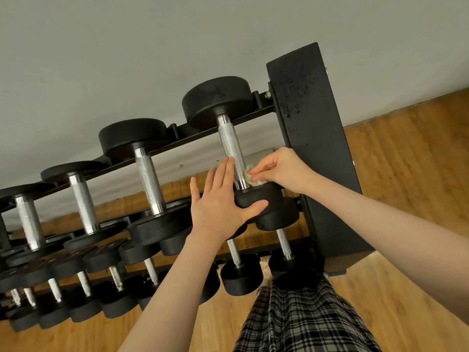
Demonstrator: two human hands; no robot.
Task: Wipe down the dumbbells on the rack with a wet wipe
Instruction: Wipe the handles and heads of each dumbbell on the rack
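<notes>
Nearest the camera: plaid skirt and both bare forearms reaching up and forward over the wood floor.

Left hand lies flat against the near head of the rightmost top-tier dumbbell. Its fingers are straight and spread, the longest tips reaching the knurled handle, thumb pressed along the head's rim. Bracing, not gripping.

Right hand comes in from the right, wrist bent, fingers curled and pinching a small bunched wet wipe. The wipe touches the handle's lower end, right where it meets the near head.

Step in hand looks like scrubbing the handle-to-head joint. To do it well: keep the left hand steadying so the dumbbell doesn't roll in its cradle, work the wipe all round the collar, then run it up the knurling. A wad this small covers little; unfolding it would likely help.

Further off: the far head sits on the rear rail of the rack. More dumbbells fill the tiers to the left and below. Grey wall behind.
</notes>
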